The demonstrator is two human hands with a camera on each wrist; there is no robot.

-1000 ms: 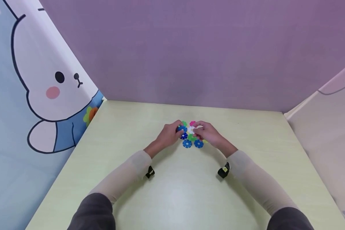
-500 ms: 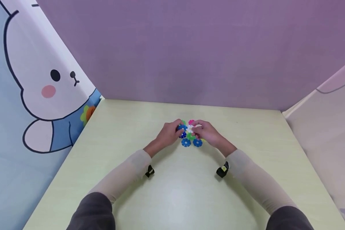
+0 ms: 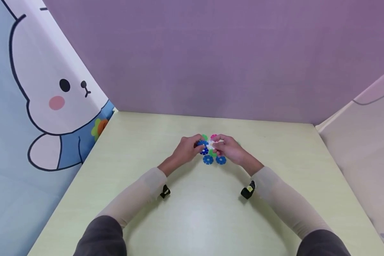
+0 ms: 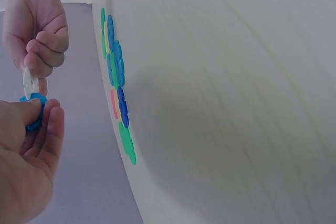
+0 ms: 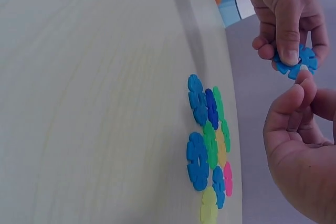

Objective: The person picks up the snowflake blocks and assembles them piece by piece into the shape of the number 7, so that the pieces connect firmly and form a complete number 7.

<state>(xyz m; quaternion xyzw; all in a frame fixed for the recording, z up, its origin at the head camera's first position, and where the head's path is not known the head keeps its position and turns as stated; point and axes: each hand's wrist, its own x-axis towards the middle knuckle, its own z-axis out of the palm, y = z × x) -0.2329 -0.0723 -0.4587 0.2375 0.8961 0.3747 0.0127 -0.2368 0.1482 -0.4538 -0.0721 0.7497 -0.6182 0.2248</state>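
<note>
My left hand (image 3: 186, 151) pinches a blue snowflake disc (image 5: 310, 59), a flat round piece with notched edges, between thumb and fingers. In my right hand (image 3: 233, 150) a white snowflake disc (image 4: 31, 83) is held by the fingertips. The two discs meet edge to edge in the left wrist view, and the right fingers cover much of the white one in the right wrist view. Both hands are raised over loose discs on the table, among them a dark blue disc (image 3: 205, 152), a green disc (image 5: 210, 142) and a pink disc (image 5: 228, 178).
Two more blue discs (image 3: 208, 160) lie at the near side of the group, and a pale yellow disc (image 5: 208, 205) lies at its end in the right wrist view. Behind the pale table (image 3: 192, 213) rises a purple wall (image 3: 211, 64); a rabbit-print curtain (image 3: 44, 117) hangs on the left.
Both hands keep their hold on the two discs. The right hand has shifted very slightly left, and the head view has swayed a little.
</note>
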